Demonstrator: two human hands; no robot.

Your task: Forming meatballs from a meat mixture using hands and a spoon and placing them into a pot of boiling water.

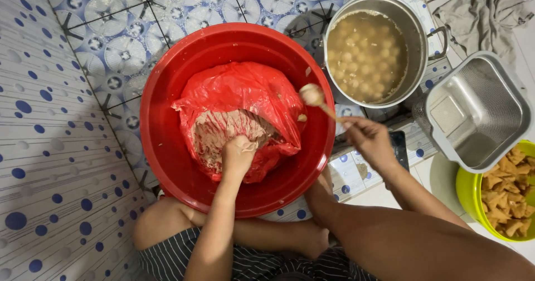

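Dough hides left hand's grip, closure untellable; right hand pinches spoon.

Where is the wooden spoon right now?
In the head view, the wooden spoon is in the right hand, its bowl over the red plastic basin's right rim, beside the steel pot.

Your way from the red basin to the pot at two o'clock is open, while the metal strainer crowds three o'clock.
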